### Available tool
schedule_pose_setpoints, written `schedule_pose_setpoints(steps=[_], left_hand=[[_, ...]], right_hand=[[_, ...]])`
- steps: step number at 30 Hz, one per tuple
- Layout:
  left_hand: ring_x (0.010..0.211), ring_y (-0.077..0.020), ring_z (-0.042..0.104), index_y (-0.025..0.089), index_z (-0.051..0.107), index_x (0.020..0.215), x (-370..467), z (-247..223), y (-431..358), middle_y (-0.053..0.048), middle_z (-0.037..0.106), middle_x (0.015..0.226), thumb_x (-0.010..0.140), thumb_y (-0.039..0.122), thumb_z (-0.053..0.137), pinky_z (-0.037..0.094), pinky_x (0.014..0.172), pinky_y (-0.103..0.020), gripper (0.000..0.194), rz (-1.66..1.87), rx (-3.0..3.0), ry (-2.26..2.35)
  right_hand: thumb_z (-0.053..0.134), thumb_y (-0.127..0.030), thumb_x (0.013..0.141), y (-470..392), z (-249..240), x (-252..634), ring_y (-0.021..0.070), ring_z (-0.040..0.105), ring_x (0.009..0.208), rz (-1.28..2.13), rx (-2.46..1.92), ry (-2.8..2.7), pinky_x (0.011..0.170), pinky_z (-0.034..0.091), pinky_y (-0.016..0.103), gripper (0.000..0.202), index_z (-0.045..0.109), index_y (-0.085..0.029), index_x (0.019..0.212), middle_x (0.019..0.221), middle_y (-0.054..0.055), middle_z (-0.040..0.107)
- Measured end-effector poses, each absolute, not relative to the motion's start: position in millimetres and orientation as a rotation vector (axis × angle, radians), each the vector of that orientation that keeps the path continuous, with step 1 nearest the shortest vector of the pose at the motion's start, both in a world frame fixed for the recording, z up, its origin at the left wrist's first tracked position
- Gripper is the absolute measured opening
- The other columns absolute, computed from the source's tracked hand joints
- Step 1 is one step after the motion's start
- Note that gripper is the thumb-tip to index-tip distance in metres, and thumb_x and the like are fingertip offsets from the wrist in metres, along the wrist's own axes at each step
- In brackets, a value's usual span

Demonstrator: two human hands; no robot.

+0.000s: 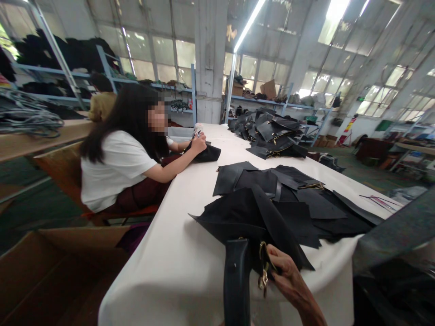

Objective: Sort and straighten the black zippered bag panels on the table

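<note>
The black bag [234, 213] lies on the near end of the counter [170, 262], directly ahead of and to the left of the right hand's fingers [276, 260]. Its material is dark and mostly matt, broad and softly creased, drawn out to a thin pointed corner far to the left of the fingers. The right hand [287, 274] has its fingers pressed together, pinching the bag's edge by a curved, gold-toned zipper [262, 253]; a shiny metal clasp [263, 280] dangles just beside and below them. Left of the fingers hangs a smooth, thick strap [237, 276] with a faint sheen. The left hand's fingers are out of sight, so their state cannot be told. Beyond the right fingers spread flat, straight-edged black pieces [321, 206], with a heap of similar goods [272, 129] farther off. The counter's pale covering drops in soft folds below the fingers.
</note>
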State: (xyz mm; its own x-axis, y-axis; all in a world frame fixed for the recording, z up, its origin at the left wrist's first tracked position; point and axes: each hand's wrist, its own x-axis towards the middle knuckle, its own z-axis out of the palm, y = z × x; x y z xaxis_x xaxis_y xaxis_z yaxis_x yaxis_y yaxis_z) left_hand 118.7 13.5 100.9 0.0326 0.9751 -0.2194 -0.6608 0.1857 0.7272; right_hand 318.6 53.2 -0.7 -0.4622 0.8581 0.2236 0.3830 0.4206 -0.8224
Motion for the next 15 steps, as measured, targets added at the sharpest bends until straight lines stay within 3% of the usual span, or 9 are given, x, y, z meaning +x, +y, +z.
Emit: schedule_pose_setpoints(steps=[2,6,12,15], left_hand=[[0.066,-0.0281,0.067,0.014,0.072,0.093,104,155,80,-0.005,0.072,0.092,0.067,0.064,0.051,0.035,0.037,-0.017,0.06,1.381,0.507,0.828],[0.067,-0.0246,0.064,0.007,0.07,0.093,80,232,179,-0.006,0.07,0.094,0.081,0.055,0.012,0.027,0.045,-0.017,0.076,1.454,0.537,0.791],[0.071,-0.0252,0.062,0.004,0.068,0.095,48,230,210,-0.005,0.069,0.095,0.083,0.043,0.004,0.027,0.046,-0.018,0.077,1.469,0.551,0.789],[0.076,-0.0283,0.063,0.009,0.068,0.098,42,226,216,-0.003,0.07,0.095,0.085,0.047,0.019,0.032,0.044,-0.019,0.064,1.466,0.553,0.8]], right_hand=[[0.045,-0.017,0.079,52,0,318,0.014,0.036,0.063,0.933,-1.054,-2.026,0.055,0.026,0.026,0.026,0.032,-0.02,0.058,0.068,-0.002,0.034],[0.045,-0.015,0.078,50,3,316,0.0137,0.036,0.063,0.923,-1.06,-2.032,0.055,0.026,0.026,0.024,0.033,-0.02,0.057,0.067,-0.003,0.033],[0.045,-0.015,0.08,51,1,317,0.0137,0.037,0.064,0.915,-1.066,-2.028,0.056,0.028,0.026,0.027,0.032,-0.02,0.058,0.068,-0.002,0.035],[0.045,-0.017,0.081,52,0,318,0.0138,0.037,0.064,0.909,-1.053,-2.022,0.056,0.028,0.026,0.027,0.031,-0.02,0.058,0.069,-0.002,0.035]])
